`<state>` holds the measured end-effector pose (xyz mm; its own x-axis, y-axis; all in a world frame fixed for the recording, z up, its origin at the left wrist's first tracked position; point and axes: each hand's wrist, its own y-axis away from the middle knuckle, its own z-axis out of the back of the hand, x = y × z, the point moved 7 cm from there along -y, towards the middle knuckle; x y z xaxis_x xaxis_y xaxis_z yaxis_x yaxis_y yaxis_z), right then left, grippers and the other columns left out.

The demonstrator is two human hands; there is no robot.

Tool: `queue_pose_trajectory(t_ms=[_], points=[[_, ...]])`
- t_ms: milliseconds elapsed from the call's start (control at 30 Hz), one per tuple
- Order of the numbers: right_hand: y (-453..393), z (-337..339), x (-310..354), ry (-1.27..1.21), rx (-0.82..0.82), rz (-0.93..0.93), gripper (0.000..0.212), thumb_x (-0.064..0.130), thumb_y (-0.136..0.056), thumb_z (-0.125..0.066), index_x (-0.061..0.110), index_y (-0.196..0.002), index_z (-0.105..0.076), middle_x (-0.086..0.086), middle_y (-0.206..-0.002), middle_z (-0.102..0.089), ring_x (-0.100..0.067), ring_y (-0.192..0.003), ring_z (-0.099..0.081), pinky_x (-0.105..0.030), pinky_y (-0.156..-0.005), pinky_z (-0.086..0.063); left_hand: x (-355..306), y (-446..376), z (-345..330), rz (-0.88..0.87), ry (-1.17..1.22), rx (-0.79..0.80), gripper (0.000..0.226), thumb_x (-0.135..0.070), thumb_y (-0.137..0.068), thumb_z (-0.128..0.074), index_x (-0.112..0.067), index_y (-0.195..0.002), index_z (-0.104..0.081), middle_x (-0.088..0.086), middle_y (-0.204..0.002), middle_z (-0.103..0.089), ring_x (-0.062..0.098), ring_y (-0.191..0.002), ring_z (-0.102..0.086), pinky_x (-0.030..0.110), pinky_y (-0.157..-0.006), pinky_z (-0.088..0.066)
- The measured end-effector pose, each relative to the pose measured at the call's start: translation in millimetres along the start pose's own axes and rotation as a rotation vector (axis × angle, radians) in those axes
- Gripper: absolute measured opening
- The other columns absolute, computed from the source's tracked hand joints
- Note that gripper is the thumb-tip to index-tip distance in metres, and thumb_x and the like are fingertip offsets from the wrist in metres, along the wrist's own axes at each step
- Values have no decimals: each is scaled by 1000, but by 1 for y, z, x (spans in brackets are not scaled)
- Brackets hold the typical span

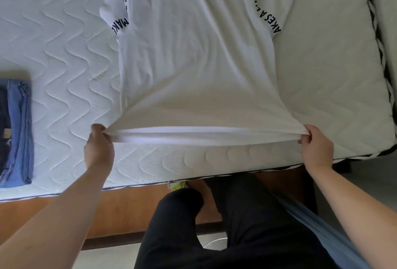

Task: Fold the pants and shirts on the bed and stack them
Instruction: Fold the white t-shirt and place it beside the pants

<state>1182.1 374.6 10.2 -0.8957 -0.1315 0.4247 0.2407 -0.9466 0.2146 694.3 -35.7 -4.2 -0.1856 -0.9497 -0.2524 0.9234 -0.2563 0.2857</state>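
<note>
A white T-shirt (193, 60) with black lettering on both sleeves lies spread on the quilted white mattress (64, 58), collar at the far end. Its hem is pulled taut and lifted slightly off the bed near the front edge. My left hand (97, 146) pinches the hem's left corner. My right hand (314, 145) pinches the right corner. A folded stack of blue jeans and dark pants (15, 131) sits at the left edge of the view on the mattress.
The mattress front edge (193, 177) runs across the frame above a wooden bed frame (129, 210). A black-trimmed mattress side (380, 54) bounds the right. My dark-trousered legs stand against the bed. Bare mattress lies left and right of the shirt.
</note>
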Motion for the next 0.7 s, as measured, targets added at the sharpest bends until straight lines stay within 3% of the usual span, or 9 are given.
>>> queue_pose_trajectory(t_ms=[100, 200, 367, 500, 600, 700], points=[[3, 11, -7, 62, -27, 40, 30, 10, -97, -44, 14, -122, -58, -8, -92, -68, -30, -86, -60, -35, -77, -46, 25, 20, -2, 63, 25, -17, 27, -9, -98, -39, -23, -121, -38, 25, -96, -66, 47, -85, -60, 45, -65, -41], [10, -2, -35, 227, 177, -40, 25, 10, -97, -46, 9, -118, -60, -19, -92, -67, -35, -84, -60, -39, -72, -48, 49, 52, -24, 54, -75, 99, 36, -9, -99, -36, -23, -132, -43, 23, -102, -67, 45, -89, -61, 43, -69, -42], [25, -18, -70, 323, 332, -218, 23, 4, -95, -47, -2, -109, -64, -28, -105, -65, -42, -98, -60, -38, -77, -46, 81, 92, -61, 130, -189, 274, 30, -5, -98, -37, -10, -121, -55, 21, -92, -66, 38, -80, -60, 41, -65, -46], [36, -18, -82, 228, 365, -329, 25, 8, -97, -48, 3, -117, -61, -23, -108, -67, -38, -99, -63, -43, -86, -52, 87, 103, -61, 171, -136, 275, 19, -7, -98, -40, -9, -110, -55, 13, -77, -59, 32, -69, -53, 37, -60, -42], [43, -19, -79, 103, 370, -380, 28, 10, -94, -59, 2, -121, -60, -22, -116, -65, -38, -105, -60, -46, -91, -50, 90, 106, -62, 187, -51, 329, 25, -9, -98, -48, -10, -121, -57, 19, -99, -68, 37, -87, -60, 37, -69, -42], [56, -33, -73, -362, 417, -656, 35, 8, -94, -59, 5, -129, -57, -17, -117, -64, -30, -103, -61, -42, -94, -48, 91, 105, -66, 262, 92, 375, 32, -4, -95, -50, -8, -125, -58, 15, -113, -67, 34, -98, -60, 36, -78, -43]])
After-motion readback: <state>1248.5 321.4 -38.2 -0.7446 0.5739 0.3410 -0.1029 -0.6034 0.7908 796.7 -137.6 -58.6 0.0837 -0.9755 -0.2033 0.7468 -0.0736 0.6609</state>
